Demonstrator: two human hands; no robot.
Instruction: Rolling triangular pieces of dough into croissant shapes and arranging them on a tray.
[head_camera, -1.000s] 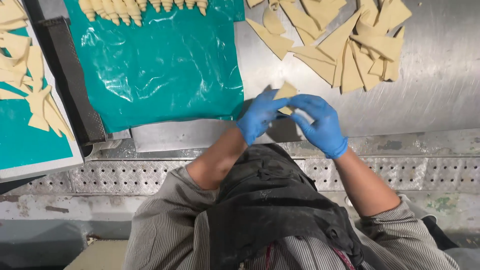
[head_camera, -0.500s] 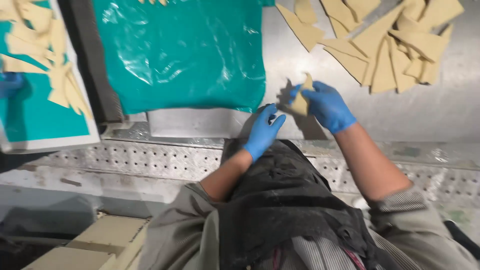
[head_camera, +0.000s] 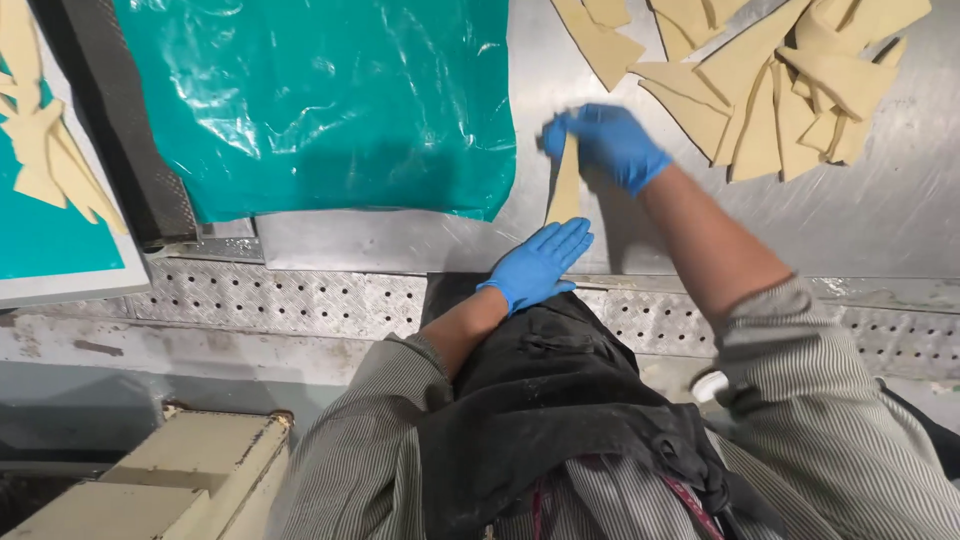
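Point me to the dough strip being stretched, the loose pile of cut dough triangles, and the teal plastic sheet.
dough strip (head_camera: 567, 185), head view, middle of the stretched piece.
pile of dough triangles (head_camera: 770, 85), head view, a triangle mid-pile.
teal plastic sheet (head_camera: 320, 100), head view, bare centre.

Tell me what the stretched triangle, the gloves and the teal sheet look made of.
Stretched triangle: likely raw dough, pale, matte, pulled long between both hands.
Gloves, left hand and right hand: thin blue nitrile or latex, snug and smooth.
Teal sheet: plastic film, glossy, crinkled highlights.
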